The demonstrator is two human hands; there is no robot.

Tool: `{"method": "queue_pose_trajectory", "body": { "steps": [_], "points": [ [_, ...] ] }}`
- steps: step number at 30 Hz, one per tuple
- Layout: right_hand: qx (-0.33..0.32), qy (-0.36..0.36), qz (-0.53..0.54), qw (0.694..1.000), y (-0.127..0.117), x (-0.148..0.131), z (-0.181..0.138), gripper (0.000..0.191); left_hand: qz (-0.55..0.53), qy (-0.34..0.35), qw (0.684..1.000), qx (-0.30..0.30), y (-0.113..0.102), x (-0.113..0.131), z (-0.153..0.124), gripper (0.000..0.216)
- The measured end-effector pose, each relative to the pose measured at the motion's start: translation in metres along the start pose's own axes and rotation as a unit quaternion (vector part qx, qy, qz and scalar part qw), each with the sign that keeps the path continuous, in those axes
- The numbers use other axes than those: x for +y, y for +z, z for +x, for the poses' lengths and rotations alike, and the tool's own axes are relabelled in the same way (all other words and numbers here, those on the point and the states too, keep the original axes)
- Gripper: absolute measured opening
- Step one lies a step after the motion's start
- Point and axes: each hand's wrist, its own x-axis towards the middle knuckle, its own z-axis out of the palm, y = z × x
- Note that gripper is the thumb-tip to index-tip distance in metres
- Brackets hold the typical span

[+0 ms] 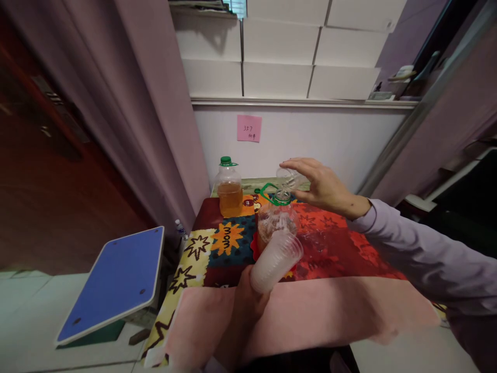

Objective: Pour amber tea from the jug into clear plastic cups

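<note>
My left hand (248, 298) is wrapped round the lower end of a stack of translucent plastic cups (275, 261), which leans up and to the right. Fingers and thumb of my right hand (324, 186) are closed about a clear plastic cup (289, 177). This cup is tilted just above the uncapped mouth of a clear plastic jug (277, 217) with a green loop handle (267, 192). The cup stack hides the jug's lower part. Whether the cup touches the mouth, or anything runs from it, I cannot tell. A loose green cap (257, 190) lies behind the jug.
A capped jug (230, 199) of amber liquid stands at the table's back left. A patterned cloth (229, 238) and a pink cloth (330, 311) cover the table. A blue board (116, 280) is at the left, near a small bottle (180, 228). A white wall (310, 134) rises behind.
</note>
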Motion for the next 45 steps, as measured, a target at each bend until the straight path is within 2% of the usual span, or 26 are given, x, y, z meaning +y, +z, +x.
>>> {"method": "queue_pose_trajectory", "body": {
  "steps": [7, 11, 13, 15, 19, 21, 23, 30, 38, 42, 45],
  "points": [
    [0.0, -0.011, -0.033, 0.999, 0.007, -0.003, -0.001, 0.062, 0.021, -0.001, 1.0, 0.007, -0.004, 0.006, -0.002, 0.054],
    [0.107, 0.064, 0.001, 0.992, -0.006, -0.023, -0.011, 0.06, 0.024, 0.012, 1.0, 0.009, 0.001, -0.001, 0.004, 0.049],
    [0.178, 0.127, 0.07, 0.973, -0.012, -0.038, -0.024, 0.069, 0.031, 0.01, 0.999, 0.017, 0.002, -0.005, 0.007, 0.055],
    [0.215, 0.188, 0.168, 0.944, -0.013, -0.055, -0.042, 0.075, 0.045, 0.015, 0.999, 0.018, 0.003, -0.006, 0.009, 0.06],
    [0.172, 0.291, 0.363, 0.868, 0.005, -0.086, -0.078, 0.062, 0.05, 0.016, 0.999, 0.008, 0.003, -0.005, 0.011, 0.058],
    [0.15, 0.324, 0.424, 0.833, 0.019, -0.098, -0.09, 0.059, 0.049, 0.007, 0.999, 0.004, 0.003, -0.003, 0.012, 0.06],
    [0.144, 0.335, 0.438, 0.821, 0.032, -0.108, -0.098, 0.058, 0.056, 0.0, 0.998, 0.004, 0.002, -0.001, 0.012, 0.063],
    [0.108, 0.308, 0.356, 0.876, 0.06, -0.135, -0.121, 0.061, 0.047, -0.014, 0.999, 0.012, 0.001, 0.002, 0.01, 0.066],
    [0.048, 0.246, 0.252, 0.935, 0.058, -0.146, -0.13, 0.069, 0.01, -0.038, 0.999, 0.036, 0.003, 0.007, 0.003, 0.066],
    [0.091, 0.226, 0.205, 0.948, 0.052, -0.146, -0.136, 0.083, -0.016, -0.049, 0.996, 0.072, -0.005, 0.003, 0.011, 0.057],
    [0.158, 0.238, 0.193, 0.939, 0.047, -0.143, -0.152, 0.081, -0.036, -0.055, 0.99, 0.121, -0.025, -0.005, 0.046, 0.06]
  ]
}}
